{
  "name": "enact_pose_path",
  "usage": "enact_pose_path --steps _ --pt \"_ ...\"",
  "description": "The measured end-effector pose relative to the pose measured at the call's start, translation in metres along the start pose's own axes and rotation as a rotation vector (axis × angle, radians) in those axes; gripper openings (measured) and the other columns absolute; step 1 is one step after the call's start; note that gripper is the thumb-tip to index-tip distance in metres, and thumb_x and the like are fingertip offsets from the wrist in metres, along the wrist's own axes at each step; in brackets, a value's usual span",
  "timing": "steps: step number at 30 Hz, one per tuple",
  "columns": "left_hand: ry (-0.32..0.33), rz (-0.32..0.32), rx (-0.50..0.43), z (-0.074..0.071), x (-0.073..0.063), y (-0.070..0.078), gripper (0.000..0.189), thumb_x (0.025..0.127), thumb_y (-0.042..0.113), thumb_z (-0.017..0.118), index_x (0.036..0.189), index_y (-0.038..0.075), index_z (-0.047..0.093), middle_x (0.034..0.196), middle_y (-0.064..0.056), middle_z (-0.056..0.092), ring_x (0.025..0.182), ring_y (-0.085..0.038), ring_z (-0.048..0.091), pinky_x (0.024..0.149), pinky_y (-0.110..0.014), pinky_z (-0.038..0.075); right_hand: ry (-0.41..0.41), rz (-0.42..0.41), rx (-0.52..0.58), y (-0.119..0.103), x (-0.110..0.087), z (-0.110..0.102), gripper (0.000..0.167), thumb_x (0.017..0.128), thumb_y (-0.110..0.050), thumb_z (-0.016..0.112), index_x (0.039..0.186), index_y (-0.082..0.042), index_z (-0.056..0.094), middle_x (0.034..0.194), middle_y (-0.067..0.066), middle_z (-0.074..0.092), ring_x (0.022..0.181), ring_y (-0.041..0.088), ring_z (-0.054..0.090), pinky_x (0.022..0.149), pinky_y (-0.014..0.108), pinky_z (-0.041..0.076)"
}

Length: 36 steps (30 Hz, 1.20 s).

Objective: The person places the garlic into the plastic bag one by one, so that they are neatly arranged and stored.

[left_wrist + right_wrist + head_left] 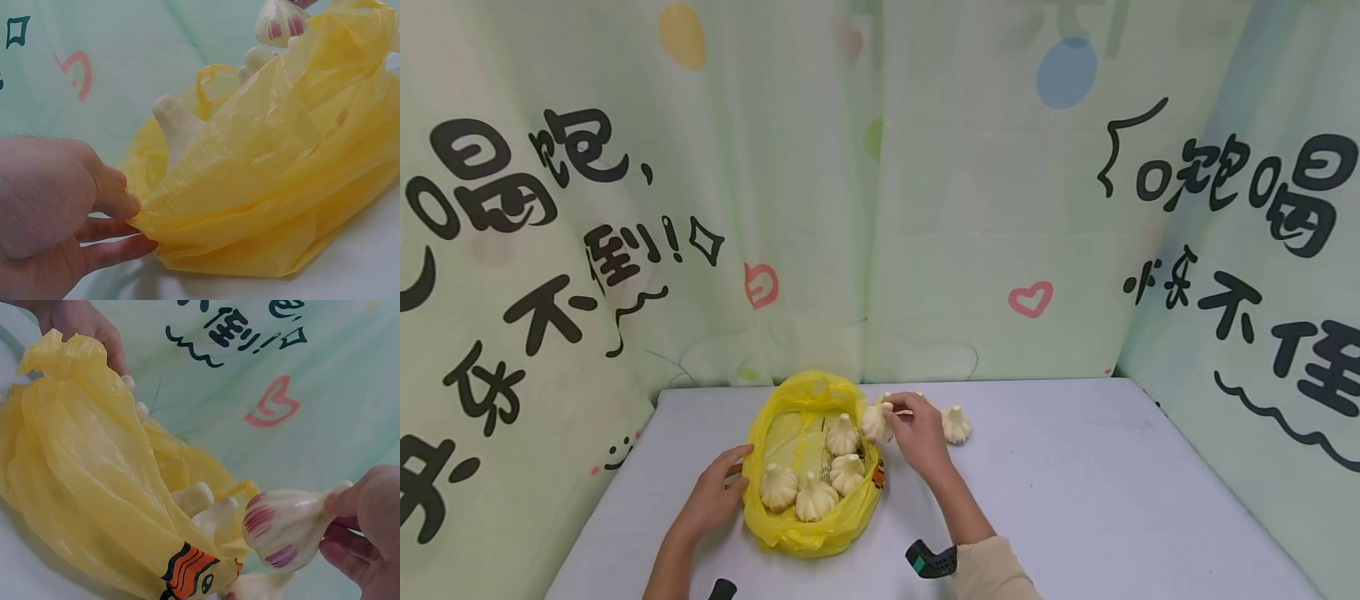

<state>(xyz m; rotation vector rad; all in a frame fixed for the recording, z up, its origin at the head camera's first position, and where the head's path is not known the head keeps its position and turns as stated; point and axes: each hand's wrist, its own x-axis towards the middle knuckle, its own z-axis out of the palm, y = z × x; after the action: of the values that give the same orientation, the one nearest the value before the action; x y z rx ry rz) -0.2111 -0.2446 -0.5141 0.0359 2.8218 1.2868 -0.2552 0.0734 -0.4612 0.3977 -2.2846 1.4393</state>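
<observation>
A yellow plastic bag [808,540] lies spread wide at its mouth on the table, with several white garlic bulbs [816,498] inside. At its left side, my left hand [715,492] pinches the bag's edge between thumb and fingers, which the left wrist view shows up close. My right hand [921,437] holds another garlic bulb [284,528] by its stem, just above the bag's right rim. Purple-red streaks mark the base of this bulb in the right wrist view.
On the white table [1075,500], a garlic bulb [957,425] sits to the right of the right hand. More bulbs show partly behind that hand. A printed curtain [940,250] hangs behind and at both sides of the table.
</observation>
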Motion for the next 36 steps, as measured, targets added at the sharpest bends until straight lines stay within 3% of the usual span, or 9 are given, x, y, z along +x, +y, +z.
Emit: enact_pose_path --steps 5,23,32,36 --pt "-0.001 -0.006 0.002 0.0 0.0 0.0 0.052 0.095 0.001 0.051 0.146 0.008 0.039 0.152 -0.019 0.036 0.129 -0.04 0.049 0.103 -0.054 0.045 -0.004 -0.041 0.004 -0.004 0.001 0.004 0.013 0.086 -0.001 0.068 0.099 -0.004 0.069 0.1 0.011 0.07 0.091 0.026 0.068 0.077 0.03 0.059" --pt "0.005 0.007 0.003 0.001 0.0 -0.001 0.052 0.095 0.001 0.051 0.146 0.008 0.039 0.151 -0.019 0.037 0.128 -0.041 0.049 0.103 -0.054 0.045 -0.088 -0.005 0.032 -0.015 0.0 0.019 0.013 0.089 -0.007 0.067 0.102 -0.008 0.069 0.101 0.007 0.069 0.094 0.021 0.067 0.08 0.023 0.058" --pt "0.009 0.019 -0.007 0.002 0.001 -0.001 0.052 0.095 0.001 0.051 0.145 0.008 0.041 0.15 -0.019 0.038 0.127 -0.041 0.05 0.103 -0.055 0.046 -0.119 -0.034 0.039 -0.019 -0.003 0.027 0.014 0.089 -0.007 0.067 0.102 -0.006 0.068 0.1 0.009 0.067 0.093 0.022 0.066 0.08 0.029 0.059" --pt "0.004 0.008 -0.011 0.003 0.002 -0.003 0.052 0.095 0.002 0.051 0.145 0.009 0.04 0.151 -0.018 0.037 0.128 -0.04 0.05 0.102 -0.054 0.047 -0.134 -0.039 0.028 -0.019 -0.004 0.031 0.015 0.089 -0.008 0.067 0.103 -0.007 0.068 0.101 0.008 0.066 0.094 0.021 0.066 0.079 0.025 0.058"
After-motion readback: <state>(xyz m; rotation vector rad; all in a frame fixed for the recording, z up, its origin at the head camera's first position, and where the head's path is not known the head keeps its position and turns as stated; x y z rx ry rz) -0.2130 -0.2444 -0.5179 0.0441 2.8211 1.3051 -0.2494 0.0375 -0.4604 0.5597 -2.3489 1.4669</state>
